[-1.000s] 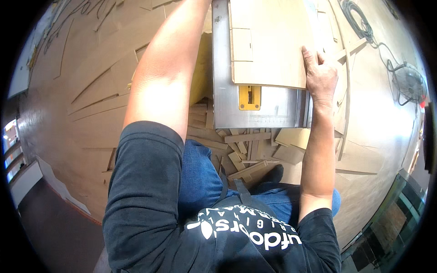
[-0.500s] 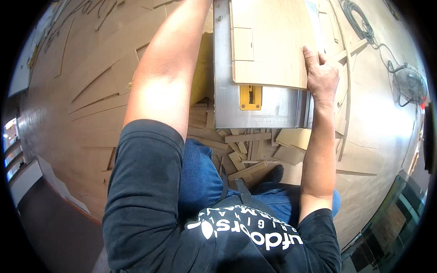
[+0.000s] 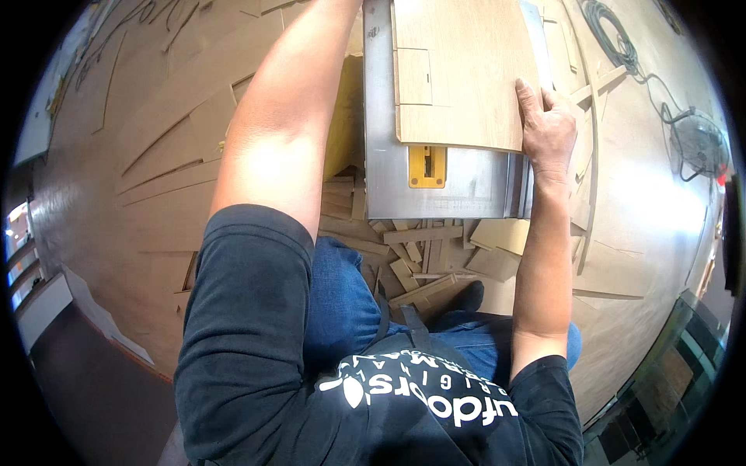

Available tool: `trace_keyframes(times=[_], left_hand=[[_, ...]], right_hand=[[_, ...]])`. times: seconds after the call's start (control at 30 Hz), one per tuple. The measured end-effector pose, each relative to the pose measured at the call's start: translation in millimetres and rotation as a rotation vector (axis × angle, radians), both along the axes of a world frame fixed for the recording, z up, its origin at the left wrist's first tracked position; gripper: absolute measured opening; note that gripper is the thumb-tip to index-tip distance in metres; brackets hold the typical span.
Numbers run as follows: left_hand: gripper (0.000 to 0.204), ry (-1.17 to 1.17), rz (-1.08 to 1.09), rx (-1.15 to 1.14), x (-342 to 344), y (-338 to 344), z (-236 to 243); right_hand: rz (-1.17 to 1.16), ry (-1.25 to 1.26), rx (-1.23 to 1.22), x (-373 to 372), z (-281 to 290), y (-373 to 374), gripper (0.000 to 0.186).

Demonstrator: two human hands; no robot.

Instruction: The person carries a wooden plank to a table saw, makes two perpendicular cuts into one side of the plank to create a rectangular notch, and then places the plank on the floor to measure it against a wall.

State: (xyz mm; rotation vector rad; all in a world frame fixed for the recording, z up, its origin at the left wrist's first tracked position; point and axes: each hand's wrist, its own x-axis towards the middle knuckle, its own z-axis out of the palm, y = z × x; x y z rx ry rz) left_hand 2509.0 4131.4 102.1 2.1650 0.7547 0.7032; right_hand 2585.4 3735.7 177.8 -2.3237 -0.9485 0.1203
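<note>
A light wooden board (image 3: 474, 85) lies flat on a grey metal machine table (image 3: 474, 198). Thin lines mark out a small rectangle at the board's left edge, with a short dark slit inside it. My right hand (image 3: 548, 128) is closed on the board's right edge, thumb on top; the other fingers are partly hidden. Just below the board's near edge, a yellow slotted insert plate (image 3: 427, 167) shows in the table top. My left arm reaches up past the table's left side, and its hand lies beyond the upper edge of the picture.
Wood offcuts (image 3: 427, 268) are heaped on the floor between the table and my legs. Thin sheets and strips lie on both sides. A coiled cable (image 3: 610, 35) and a floor fan (image 3: 699, 140) are at the far right. Something yellow (image 3: 350, 116) stands beside the table's left side.
The board and my right hand have shifted very slightly to the left. My grip on the board's edge looks the same.
</note>
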Motion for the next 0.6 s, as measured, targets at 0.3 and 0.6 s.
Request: trace_keyframes(times=[0.3,0.6], left_hand=[[0.037,-0.01,0.047,0.075,-1,6,-6],[0.039,0.072,0.094,0.022,5,-21,11]], right_hand=[[-0.012,0.051,-0.035,-3,1,2,0.065],[-0.048,0.005,-0.035,3,-6,-4,0.067]])
